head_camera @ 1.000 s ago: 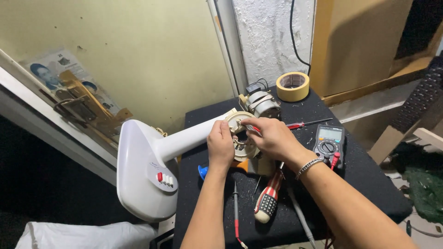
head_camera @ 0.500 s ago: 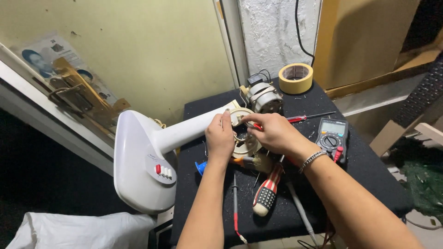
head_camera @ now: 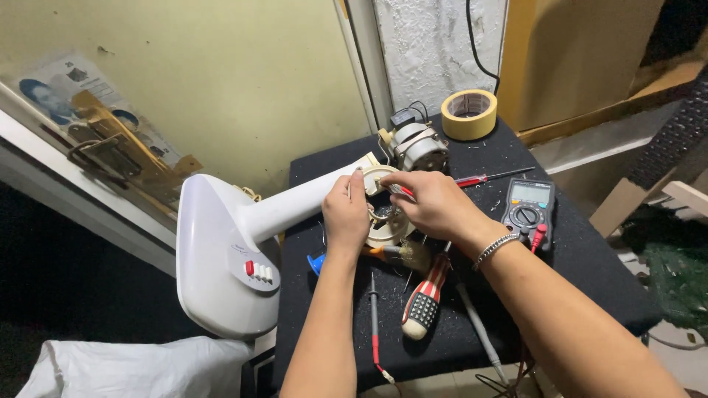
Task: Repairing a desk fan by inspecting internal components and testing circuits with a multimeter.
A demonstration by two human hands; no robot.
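Observation:
A white fan stand (head_camera: 228, 258) lies on its side, its neck reaching onto a black table (head_camera: 590, 280). At the neck's end sits a cream round motor housing (head_camera: 387, 228). My left hand (head_camera: 345, 214) presses down on the housing's left edge. My right hand (head_camera: 435, 203) reaches over the housing and pinches a thin red-handled tool or wire end (head_camera: 402, 189) at its top rim. A silver bracelet (head_camera: 493, 249) is on my right wrist.
A bare fan motor (head_camera: 417, 144) and a roll of yellow tape (head_camera: 469, 114) lie at the back. A multimeter (head_camera: 527, 210), a red thin screwdriver (head_camera: 490, 177), a striped-handle screwdriver (head_camera: 424, 298) and a probe lead (head_camera: 375, 324) lie near my arms.
The view has shifted slightly. Both hands stay on the housing, with my right hand's fingers moved a little to the left along the top rim.

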